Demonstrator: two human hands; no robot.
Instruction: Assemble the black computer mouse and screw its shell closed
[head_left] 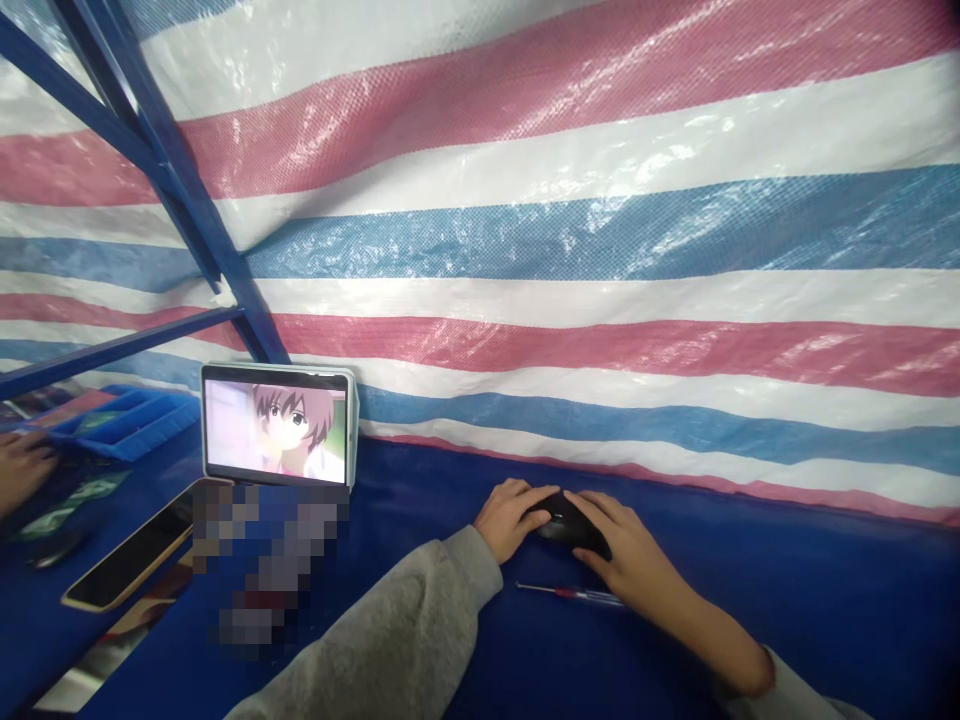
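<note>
A black computer mouse (570,526) lies on the blue tabletop between my two hands. From its left side, my left hand (510,518) grips the edge, with thumb and forefinger closed on it. My right hand (628,548) is wrapped round the opposite side, its fingers along the top edge and its thumb at the lower edge. The underside of the mouse is hidden. Just below my hands lies a thin screwdriver (568,593) with a red and clear handle, its end partly covered by my right hand.
A tablet (277,428) showing a cartoon stands at the left. Near it lie a phone (135,548) and a blurred-out patch. Farther left are a blue compartment tray (142,425) and another person's hand (22,468). Behind rise a striped sheet (600,230) and blue metal frame (187,215).
</note>
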